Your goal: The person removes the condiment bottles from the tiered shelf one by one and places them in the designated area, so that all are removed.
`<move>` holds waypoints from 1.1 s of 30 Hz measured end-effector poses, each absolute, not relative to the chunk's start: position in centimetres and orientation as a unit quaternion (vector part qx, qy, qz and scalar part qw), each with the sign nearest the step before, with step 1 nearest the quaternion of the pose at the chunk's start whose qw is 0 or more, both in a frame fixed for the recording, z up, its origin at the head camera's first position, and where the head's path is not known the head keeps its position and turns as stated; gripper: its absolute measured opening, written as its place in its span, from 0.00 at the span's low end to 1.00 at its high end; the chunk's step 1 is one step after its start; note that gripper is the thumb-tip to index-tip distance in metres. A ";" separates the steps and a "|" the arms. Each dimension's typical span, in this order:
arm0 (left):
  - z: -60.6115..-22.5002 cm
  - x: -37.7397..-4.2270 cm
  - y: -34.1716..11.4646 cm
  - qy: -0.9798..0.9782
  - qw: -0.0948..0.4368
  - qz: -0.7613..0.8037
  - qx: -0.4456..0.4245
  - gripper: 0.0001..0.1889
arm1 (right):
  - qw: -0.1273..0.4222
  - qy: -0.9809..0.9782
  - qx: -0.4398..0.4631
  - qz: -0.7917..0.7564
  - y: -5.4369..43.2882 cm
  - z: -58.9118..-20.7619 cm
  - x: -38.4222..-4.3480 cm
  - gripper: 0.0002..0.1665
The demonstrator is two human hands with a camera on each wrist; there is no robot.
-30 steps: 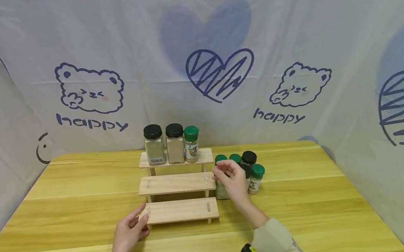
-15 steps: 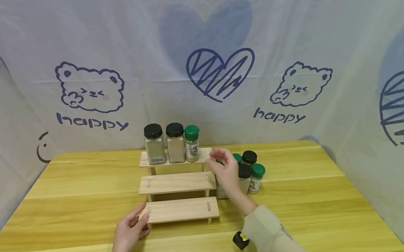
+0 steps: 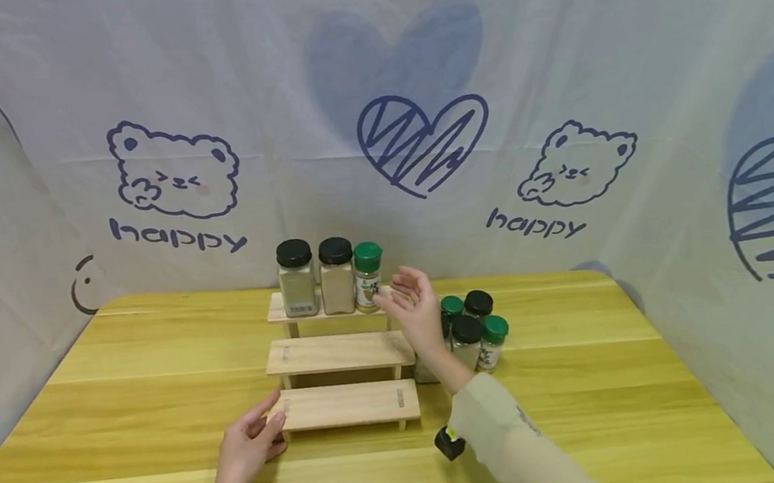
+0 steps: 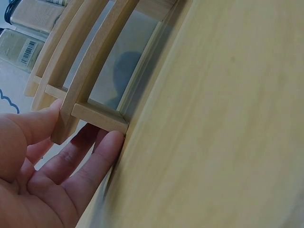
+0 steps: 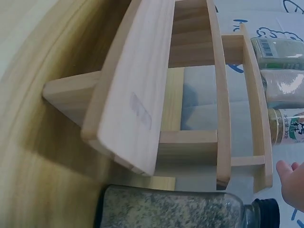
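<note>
A three-tier wooden rack [image 3: 344, 406] stands on the table. My left hand [image 3: 244, 447] holds the left end of its lowest tier; in the left wrist view the thumb lies at the shelf board and the fingertips at the leg [image 4: 100, 117]. On the top tier stand two black-capped jars [image 3: 297, 280] [image 3: 337, 277] and a green-capped spice bottle [image 3: 367, 277]. Beside that bottle, at the tier's right end, my right hand [image 3: 418, 313] has its fingers loosely bent and nothing in them. Only its fingertips [image 5: 293, 183] show at the right wrist view's edge.
Several more jars with green and black caps [image 3: 467, 331] cluster right of the rack, partly behind my right hand. One jar with speckled contents [image 5: 171, 209] lies close along the rack's right side. A printed cloth [image 3: 419, 142] hangs behind the table [image 3: 591, 393].
My right hand has moved left and toward the back, from over the jar cluster to the top tier's right end. The left hand has stayed at the rack.
</note>
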State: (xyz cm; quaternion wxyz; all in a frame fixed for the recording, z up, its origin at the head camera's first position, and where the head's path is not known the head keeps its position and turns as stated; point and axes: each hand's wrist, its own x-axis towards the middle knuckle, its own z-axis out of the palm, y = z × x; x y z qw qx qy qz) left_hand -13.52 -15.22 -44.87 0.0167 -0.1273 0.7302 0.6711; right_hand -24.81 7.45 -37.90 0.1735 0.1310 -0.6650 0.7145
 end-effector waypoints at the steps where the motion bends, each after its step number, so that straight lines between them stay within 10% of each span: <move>1: -44.9 -13.5 -15.2 0.730 0.015 0.671 -0.128 0.21 | 0.171 -0.666 0.133 0.714 7.3 -37.8 -24.9 0.30; 33: -44.7 -13.4 -15.1 0.724 0.013 0.676 -0.134 0.21 | 0.180 -0.731 0.143 0.642 6.1 -36.9 -25.3 0.25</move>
